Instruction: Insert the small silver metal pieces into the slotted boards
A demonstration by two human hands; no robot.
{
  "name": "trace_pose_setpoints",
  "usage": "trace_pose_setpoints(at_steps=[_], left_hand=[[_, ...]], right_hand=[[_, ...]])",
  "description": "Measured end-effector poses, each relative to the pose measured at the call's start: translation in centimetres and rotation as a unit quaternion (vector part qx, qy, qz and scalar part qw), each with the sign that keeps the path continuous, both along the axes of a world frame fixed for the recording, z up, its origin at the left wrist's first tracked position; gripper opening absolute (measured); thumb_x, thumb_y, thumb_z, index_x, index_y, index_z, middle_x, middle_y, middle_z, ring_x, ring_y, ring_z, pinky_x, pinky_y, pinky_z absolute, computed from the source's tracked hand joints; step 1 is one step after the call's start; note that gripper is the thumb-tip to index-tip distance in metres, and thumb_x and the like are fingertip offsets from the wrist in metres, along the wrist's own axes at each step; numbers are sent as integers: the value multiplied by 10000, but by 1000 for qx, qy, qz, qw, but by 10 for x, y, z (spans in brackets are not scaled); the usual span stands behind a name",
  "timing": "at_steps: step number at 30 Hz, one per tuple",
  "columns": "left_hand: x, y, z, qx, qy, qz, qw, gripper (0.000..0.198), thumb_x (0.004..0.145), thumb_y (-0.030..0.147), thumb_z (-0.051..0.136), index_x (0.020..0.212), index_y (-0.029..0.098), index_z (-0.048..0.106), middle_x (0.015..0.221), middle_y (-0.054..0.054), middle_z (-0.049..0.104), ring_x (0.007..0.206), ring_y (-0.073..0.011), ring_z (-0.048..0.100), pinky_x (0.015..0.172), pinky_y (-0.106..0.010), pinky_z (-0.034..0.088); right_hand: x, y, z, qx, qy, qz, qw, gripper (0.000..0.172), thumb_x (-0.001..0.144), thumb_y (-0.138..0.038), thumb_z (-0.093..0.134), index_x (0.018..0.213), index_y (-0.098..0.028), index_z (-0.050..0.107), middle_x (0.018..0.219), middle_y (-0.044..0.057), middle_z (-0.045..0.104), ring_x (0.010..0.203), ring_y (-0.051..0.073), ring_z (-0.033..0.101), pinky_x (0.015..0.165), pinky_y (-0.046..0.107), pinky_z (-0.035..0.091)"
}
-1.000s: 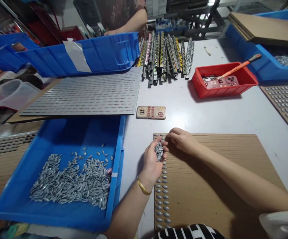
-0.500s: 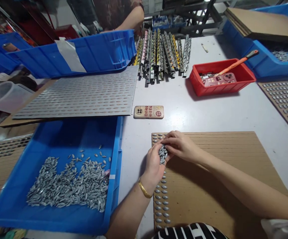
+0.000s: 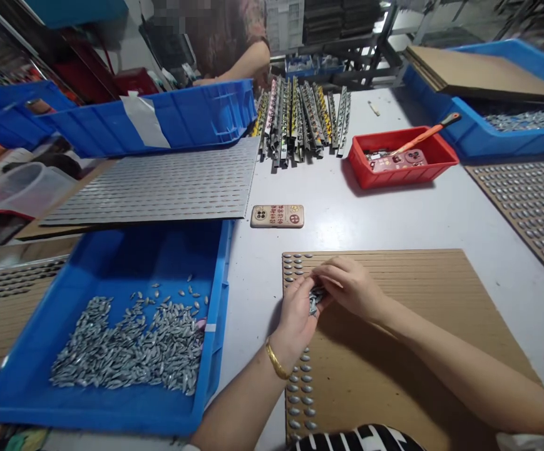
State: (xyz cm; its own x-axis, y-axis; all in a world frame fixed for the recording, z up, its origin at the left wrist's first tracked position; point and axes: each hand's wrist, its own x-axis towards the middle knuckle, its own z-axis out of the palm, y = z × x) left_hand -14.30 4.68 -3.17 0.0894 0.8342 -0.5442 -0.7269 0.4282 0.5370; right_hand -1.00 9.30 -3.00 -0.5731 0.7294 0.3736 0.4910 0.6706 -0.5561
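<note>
My left hand (image 3: pixel 298 313), with a gold bangle at the wrist, is cupped around a small heap of grey spindle-shaped pieces (image 3: pixel 316 300). Right beside it, my right hand (image 3: pixel 347 285) has its fingers bent together over the heap; what they pinch is too small to make out. Both are above the left part of a grooved brown cardboard sheet (image 3: pixel 394 338). Columns of the same pieces (image 3: pixel 307 388) lie along the sheet's left edge, and a few more sit at its top left corner.
A blue bin (image 3: pixel 206 376) on the left holds many loose pieces, with a slotted grey board (image 3: pixel 168 181) over its back. A phone (image 3: pixel 277 216), a red tray (image 3: pixel 403 175) and a bundle of metal strips (image 3: pixel 295 119) are farther back. Another person's arm (image 3: pixel 248 62) shows behind.
The view has shifted slightly. Another piece shows in a third column at the sheet's top left corner. My right hand's fingers have moved in over the heap in my left hand.
</note>
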Motion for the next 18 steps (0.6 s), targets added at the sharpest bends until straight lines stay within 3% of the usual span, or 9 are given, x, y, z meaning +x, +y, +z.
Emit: trace_pose_setpoints(at_steps=[4,12,18], left_hand=[[6,-2,2,-6,22,-8,1000,105,749,229,680,828,169,646,915,-50,669,898,-164,605,748,-262,488],[14,0,26,-42,88,14,995,111,715,231,715,786,153,682,924,-64,657,901,-160,593,749,-266,503],[10,8,27,-104,70,24,992,98,727,132,638,808,127,692,901,-80,665,812,-145,610,696,-254,533]], right_hand=[[11,-4,-3,7,-28,-16,999,219,932,-173,432,932,-207,648,870,78,654,807,191,575,724,330,463],[22,-6,-2,-98,38,-28,994,151,900,-203,499,899,-203,650,813,57,664,720,164,605,642,287,481],[21,-2,-12,-189,82,-35,978,156,891,-271,554,964,-209,678,874,64,681,784,182,625,703,318,510]])
